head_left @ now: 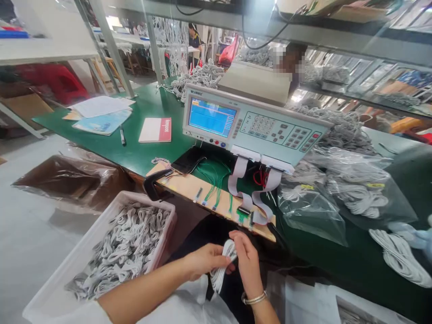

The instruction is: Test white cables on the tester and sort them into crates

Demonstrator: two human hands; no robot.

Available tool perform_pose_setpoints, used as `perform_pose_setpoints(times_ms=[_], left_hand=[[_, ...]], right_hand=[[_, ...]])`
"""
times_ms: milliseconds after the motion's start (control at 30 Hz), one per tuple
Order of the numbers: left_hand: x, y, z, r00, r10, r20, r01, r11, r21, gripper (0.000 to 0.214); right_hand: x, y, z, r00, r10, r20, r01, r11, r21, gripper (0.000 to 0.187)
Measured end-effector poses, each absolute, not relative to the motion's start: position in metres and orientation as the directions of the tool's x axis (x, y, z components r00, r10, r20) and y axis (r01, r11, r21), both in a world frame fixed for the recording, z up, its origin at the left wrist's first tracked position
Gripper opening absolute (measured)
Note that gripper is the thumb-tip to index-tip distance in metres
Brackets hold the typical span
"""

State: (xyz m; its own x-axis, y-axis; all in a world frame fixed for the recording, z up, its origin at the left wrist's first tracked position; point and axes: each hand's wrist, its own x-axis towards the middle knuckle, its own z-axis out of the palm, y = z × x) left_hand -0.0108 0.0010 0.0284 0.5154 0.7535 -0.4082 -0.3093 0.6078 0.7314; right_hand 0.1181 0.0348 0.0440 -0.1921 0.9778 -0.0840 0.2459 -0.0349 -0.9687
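Observation:
Both my hands meet just below the table's near edge, closed on one small white cable bundle (222, 265). My left hand (204, 260) grips its side, and my right hand (248, 261), with a bracelet on the wrist, pinches its top end. Just above them lies a wooden test board (189, 185) with green wires and grey ribbon cables running up to a grey tester (256, 128) with a lit blue screen. A white bin (84, 254) full of similar white cable bundles stands to my left.
Clear bags of white cables (340, 193) lie right of the tester on the green table (135, 150). A red-and-white booklet (155, 130), a pen (122, 135) and papers (101, 114) lie at the left. A plastic-lined box (67, 177) sits on the floor. Another person stands far behind.

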Motion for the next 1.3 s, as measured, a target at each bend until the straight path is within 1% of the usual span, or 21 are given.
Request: perform_pose_setpoints(times_ms=[67,100,167,200,267,333,433,533,600,633,667,733,800,867,967,1033,1100,1133,1167,1233,1300], left_hand=[[-0.004,0.004,0.026,0.469,0.759,-0.451,-0.367,0.632,0.682,0.036],[-0.003,0.005,0.026,0.450,0.759,-0.470,-0.381,0.640,0.667,0.037],[-0.002,0.005,0.027,0.413,0.773,-0.481,-0.403,0.629,0.665,0.039],[-0.001,0.004,0.028,0.398,0.784,-0.476,-0.407,0.616,0.674,0.039],[0.003,0.001,0.031,0.363,0.819,-0.444,-0.404,0.568,0.717,0.041],[0.008,-0.001,0.032,0.318,0.862,-0.394,-0.386,0.497,0.777,0.045],[0.015,-0.004,0.028,0.239,0.914,-0.329,-0.372,0.399,0.838,0.048],[0.018,-0.005,0.025,0.226,0.933,-0.279,-0.410,0.351,0.842,0.045],[0.017,-0.006,0.025,0.240,0.929,-0.280,-0.455,0.363,0.813,0.043],[0.017,-0.007,0.025,0.250,0.922,-0.297,-0.474,0.384,0.792,0.042],[0.017,-0.008,0.026,0.261,0.909,-0.324,-0.486,0.413,0.770,0.042],[0.016,-0.009,0.027,0.292,0.873,-0.390,-0.487,0.487,0.725,0.043],[0.016,-0.009,0.027,0.342,0.822,-0.456,-0.473,0.570,0.672,0.046],[0.016,-0.008,0.027,0.400,0.772,-0.494,-0.456,0.635,0.623,0.049],[0.016,-0.006,0.029,0.422,0.776,-0.469,-0.453,0.628,0.633,0.053],[0.016,-0.004,0.030,0.392,0.823,-0.411,-0.477,0.564,0.674,0.055],[0.017,-0.003,0.028,0.376,0.857,-0.353,-0.490,0.507,0.709,0.056],[0.017,-0.002,0.027,0.373,0.865,-0.335,-0.485,0.489,0.725,0.057],[0.017,-0.002,0.026,0.368,0.871,-0.326,-0.476,0.477,0.738,0.058],[0.016,-0.001,0.026,0.348,0.879,-0.327,-0.468,0.465,0.751,0.059],[0.012,0.000,0.028,0.350,0.869,-0.351,-0.523,0.491,0.696,0.050]], right_hand=[[0.132,0.031,0.042,-0.199,0.979,0.034,0.411,0.114,-0.904,0.019],[0.138,0.028,0.040,-0.186,0.981,0.057,0.469,0.140,-0.872,0.022],[0.147,0.020,0.037,-0.110,0.992,0.068,0.547,0.118,-0.829,0.035],[0.150,0.016,0.035,-0.075,0.995,0.064,0.571,0.095,-0.816,0.039],[0.152,0.009,0.034,-0.067,0.997,0.049,0.594,0.079,-0.801,0.035],[0.151,0.005,0.035,-0.109,0.993,0.052,0.606,0.108,-0.788,0.026],[0.149,0.001,0.039,-0.132,0.984,0.117,0.649,0.175,-0.740,0.023],[0.148,-0.003,0.044,-0.162,0.965,0.205,0.732,0.257,-0.631,0.022],[0.147,-0.006,0.045,-0.171,0.955,0.241,0.780,0.281,-0.559,0.021],[0.148,-0.006,0.045,-0.167,0.956,0.241,0.792,0.276,-0.545,0.021],[0.148,-0.006,0.044,-0.159,0.961,0.225,0.788,0.260,-0.558,0.021],[0.150,-0.003,0.043,-0.112,0.980,0.167,0.728,0.195,-0.657,0.021],[0.154,0.002,0.042,-0.023,0.994,0.107,0.600,0.099,-0.794,0.019],[0.157,0.009,0.043,0.032,0.999,0.035,0.432,0.017,-0.902,0.019],[0.158,0.019,0.047,-0.019,0.996,-0.088,0.218,-0.082,-0.972,0.023],[0.158,0.024,0.048,-0.068,0.986,-0.154,0.141,-0.143,-0.980,0.034],[0.157,0.027,0.049,-0.114,0.971,-0.211,0.118,-0.198,-0.973,0.042],[0.157,0.028,0.049,-0.135,0.963,-0.232,0.122,-0.216,-0.969,0.041],[0.157,0.028,0.049,-0.153,0.959,-0.238,0.135,-0.218,-0.967,0.036],[0.156,0.028,0.051,-0.180,0.964,-0.193,0.178,-0.161,-0.971,0.024],[0.157,0.027,0.055,-0.207,0.972,-0.109,0.227,-0.061,-0.972,0.013]])
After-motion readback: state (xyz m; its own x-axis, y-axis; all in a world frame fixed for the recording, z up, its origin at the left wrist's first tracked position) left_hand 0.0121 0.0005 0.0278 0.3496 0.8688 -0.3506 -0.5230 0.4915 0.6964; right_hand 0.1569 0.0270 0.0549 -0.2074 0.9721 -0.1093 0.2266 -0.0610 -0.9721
